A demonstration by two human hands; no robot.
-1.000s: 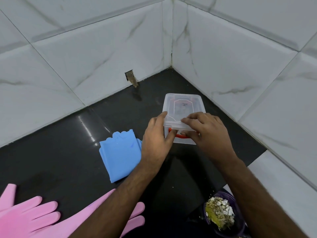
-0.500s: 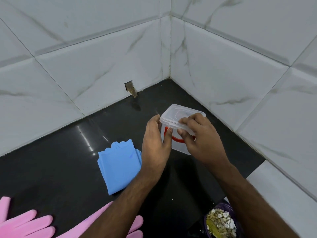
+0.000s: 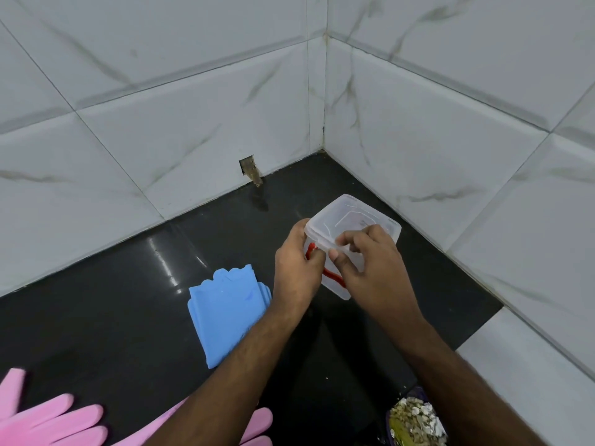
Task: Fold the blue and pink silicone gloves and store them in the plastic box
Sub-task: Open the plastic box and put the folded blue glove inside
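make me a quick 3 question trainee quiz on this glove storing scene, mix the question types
1. True or false: the folded blue silicone gloves are already inside the clear plastic box with the red handle.
2. Multiple choice: the box's clear lid is (A) lying on the black countertop, (B) on the box, (C) out of view.
3. Fill in: the pink silicone gloves lie spread out and ____ near the bottom left corner.

Key
1. False: they lie on the countertop beside the left hand.
2. B: both hands hold the tilted box, the right hand with its fingers at the lid's edge.
3. Unfolded.
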